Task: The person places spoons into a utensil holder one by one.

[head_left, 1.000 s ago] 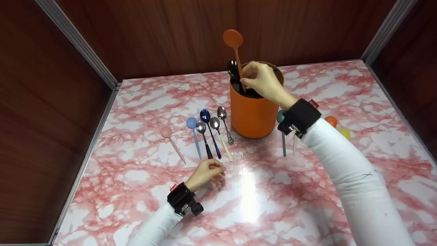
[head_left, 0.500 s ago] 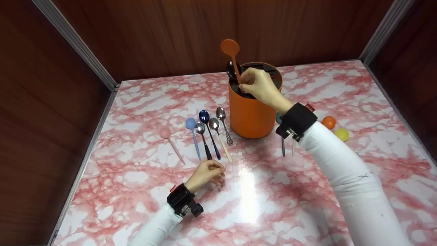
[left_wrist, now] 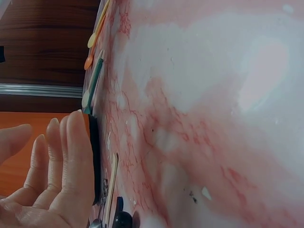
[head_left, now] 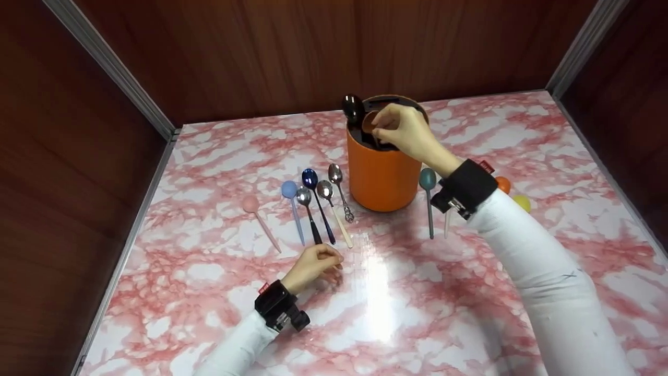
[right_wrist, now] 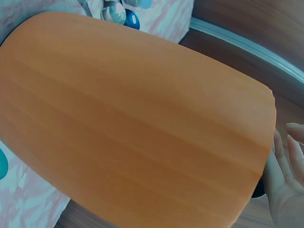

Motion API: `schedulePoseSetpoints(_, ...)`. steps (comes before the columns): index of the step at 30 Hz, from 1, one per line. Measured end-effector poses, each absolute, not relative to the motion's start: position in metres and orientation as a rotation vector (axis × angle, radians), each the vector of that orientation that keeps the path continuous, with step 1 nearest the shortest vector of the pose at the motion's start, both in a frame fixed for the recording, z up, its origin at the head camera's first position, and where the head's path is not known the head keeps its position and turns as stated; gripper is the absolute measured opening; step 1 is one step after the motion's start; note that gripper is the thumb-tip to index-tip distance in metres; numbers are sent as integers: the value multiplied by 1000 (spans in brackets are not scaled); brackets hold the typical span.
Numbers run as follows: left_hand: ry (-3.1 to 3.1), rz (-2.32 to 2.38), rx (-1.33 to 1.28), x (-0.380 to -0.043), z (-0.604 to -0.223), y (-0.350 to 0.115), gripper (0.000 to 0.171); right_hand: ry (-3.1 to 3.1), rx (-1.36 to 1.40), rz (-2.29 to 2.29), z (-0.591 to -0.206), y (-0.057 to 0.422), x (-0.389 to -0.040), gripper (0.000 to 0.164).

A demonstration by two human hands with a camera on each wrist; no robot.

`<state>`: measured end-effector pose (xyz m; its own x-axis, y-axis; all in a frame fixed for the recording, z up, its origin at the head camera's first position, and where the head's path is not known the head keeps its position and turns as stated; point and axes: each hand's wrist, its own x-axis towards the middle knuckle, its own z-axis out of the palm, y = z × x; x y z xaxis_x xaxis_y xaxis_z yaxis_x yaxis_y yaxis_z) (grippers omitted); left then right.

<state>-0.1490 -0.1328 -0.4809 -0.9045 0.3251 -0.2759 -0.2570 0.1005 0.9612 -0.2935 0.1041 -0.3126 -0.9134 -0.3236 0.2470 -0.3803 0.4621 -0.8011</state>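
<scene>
Over the rim of the orange cylindrical holder, my right hand hovers with its thumb and fingers parted. The round head of an orange spoon shows low in the holder beside those fingertips, its handle sunk inside. A black spoon stands upright next to it. In the right wrist view the holder's wall fills most of the picture, and the fingers of the hand look loose. My left hand rests loosely curved on the table, holding nothing, near the end of a black-handled spoon.
Left of the holder lie a pink spoon, a light blue spoon, a dark blue spoon, a cream-handled spoon and an ornate silver spoon. A teal spoon, an orange one and a yellow one lie right.
The orange spoon has gone from standing high above the holder to sitting low inside it. My right hand has let go of it and shifted slightly right. The left hand stays put.
</scene>
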Motion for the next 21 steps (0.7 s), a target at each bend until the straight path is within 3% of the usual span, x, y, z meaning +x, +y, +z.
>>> schedulePoseSetpoints(21, 1967, 1824, 121, -155, -483, -131, 17, -2504, 821, 1495, -320, 116, -252, 12)
